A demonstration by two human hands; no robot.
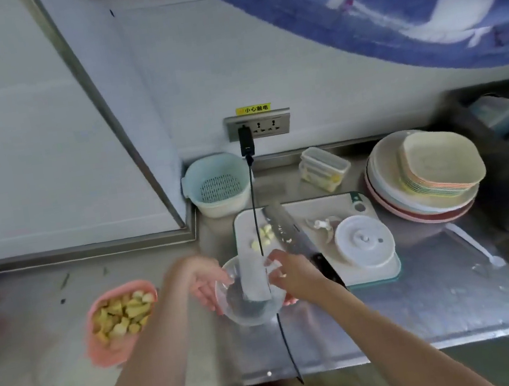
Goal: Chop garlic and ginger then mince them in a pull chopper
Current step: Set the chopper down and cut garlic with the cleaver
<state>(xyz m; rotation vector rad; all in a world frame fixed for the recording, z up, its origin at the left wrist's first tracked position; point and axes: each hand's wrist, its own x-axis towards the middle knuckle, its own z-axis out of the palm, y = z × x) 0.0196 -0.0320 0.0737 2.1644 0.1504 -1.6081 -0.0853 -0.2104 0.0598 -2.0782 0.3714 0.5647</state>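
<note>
While both hands cradle the clear chopper bowl (252,305) | left hand (205,282), right hand (292,274) curled on rim | risk: dangling cable (256,212) snags, bowl tips.

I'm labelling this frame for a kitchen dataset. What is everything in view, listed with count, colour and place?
cutting board: one, white, on the steel counter, centre
knife: one, steel blade with dark handle, lying on the board
chopped pieces: small pale pile, on the board left of the knife
chopper lid: one, white, on the board's right part
chopper blade: one, white, on the board beside the lid
clear bowl: one, at the board's near edge
pink basket: one, holding yellowish chunks, left
colander: one, pale blue, by the wall
plate stack: one, mixed pastel, right
left hand: on the bowl's left side
right hand: on the bowl's right side
</note>
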